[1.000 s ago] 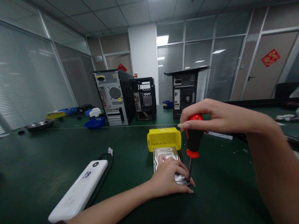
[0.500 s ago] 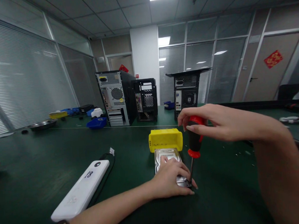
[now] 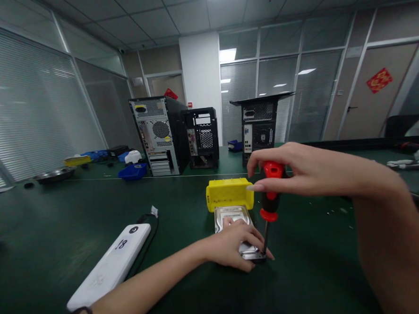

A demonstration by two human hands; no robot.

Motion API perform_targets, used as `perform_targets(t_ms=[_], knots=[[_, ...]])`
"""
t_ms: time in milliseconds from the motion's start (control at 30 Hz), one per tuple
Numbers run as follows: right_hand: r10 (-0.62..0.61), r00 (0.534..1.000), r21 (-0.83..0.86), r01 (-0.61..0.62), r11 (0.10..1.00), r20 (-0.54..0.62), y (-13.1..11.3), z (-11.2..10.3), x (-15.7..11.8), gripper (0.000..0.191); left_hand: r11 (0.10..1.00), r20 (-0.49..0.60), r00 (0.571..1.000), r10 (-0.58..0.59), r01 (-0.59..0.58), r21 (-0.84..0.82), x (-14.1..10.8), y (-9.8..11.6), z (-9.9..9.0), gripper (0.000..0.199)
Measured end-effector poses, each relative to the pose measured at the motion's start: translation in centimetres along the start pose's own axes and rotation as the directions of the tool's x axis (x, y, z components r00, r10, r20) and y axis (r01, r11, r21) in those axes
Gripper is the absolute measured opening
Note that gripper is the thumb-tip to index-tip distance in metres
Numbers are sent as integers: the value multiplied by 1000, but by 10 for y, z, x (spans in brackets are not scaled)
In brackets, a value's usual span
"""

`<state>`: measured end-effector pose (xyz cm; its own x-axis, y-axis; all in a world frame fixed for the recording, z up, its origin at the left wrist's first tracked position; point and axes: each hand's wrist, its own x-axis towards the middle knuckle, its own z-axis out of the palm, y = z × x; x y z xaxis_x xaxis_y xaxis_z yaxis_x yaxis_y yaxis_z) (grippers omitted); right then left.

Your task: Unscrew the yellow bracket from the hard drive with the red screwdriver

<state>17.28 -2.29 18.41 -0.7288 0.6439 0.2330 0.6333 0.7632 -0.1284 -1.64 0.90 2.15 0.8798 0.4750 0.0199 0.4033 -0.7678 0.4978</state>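
Note:
A silver hard drive [image 3: 233, 212] lies flat on the green table, its near part partly covered by my left hand [image 3: 232, 245]. That hand grips the drive across its top, with fingertips reaching its right edge near the front corner. My right hand [image 3: 284, 171] is curled around the top of a screwdriver [image 3: 270, 203] with a red and black handle. The thumb reaches across in front of the handle and stands a little off it. The shaft points down, slightly tilted, and its tip meets the drive's front right corner. Whether a screw sits under the tip is hidden.
A yellow bin [image 3: 229, 193] stands right behind the drive. A white power bank [image 3: 111, 265] with a black cable lies to the left. Computer cases [image 3: 160, 136] stand at the back, near a blue bin [image 3: 132, 171]. Small screws are scattered on the right.
My right thumb and fingers have shifted on the screwdriver handle, baring its red top. My left thumb has drawn back from the drive's front corner. The view has shifted slightly.

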Motion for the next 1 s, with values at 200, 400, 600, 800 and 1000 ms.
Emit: perform_targets(t_ms=[200,400,600,800,1000], knots=[[-101,993,84,96,992,58,3,-3,-5,28,999,58,998,21,-19,-31,-2,-2,-6,47],[-81,991,149,66,987,103,1,-3,0,24,1000,62,998,0,2,-26,-2,2,-8,45],[-10,999,85,5,996,54,5,-2,-2,26,999,12,1000,-26,26,-36,1,1,-3,35],[-89,994,167,78,983,60,7,-2,-2,31,998,-39,999,-29,26,-63,2,-1,3,33],[-79,996,86,75,993,41,6,-1,5,27,999,-18,1000,-7,6,-53,1,0,-1,33]])
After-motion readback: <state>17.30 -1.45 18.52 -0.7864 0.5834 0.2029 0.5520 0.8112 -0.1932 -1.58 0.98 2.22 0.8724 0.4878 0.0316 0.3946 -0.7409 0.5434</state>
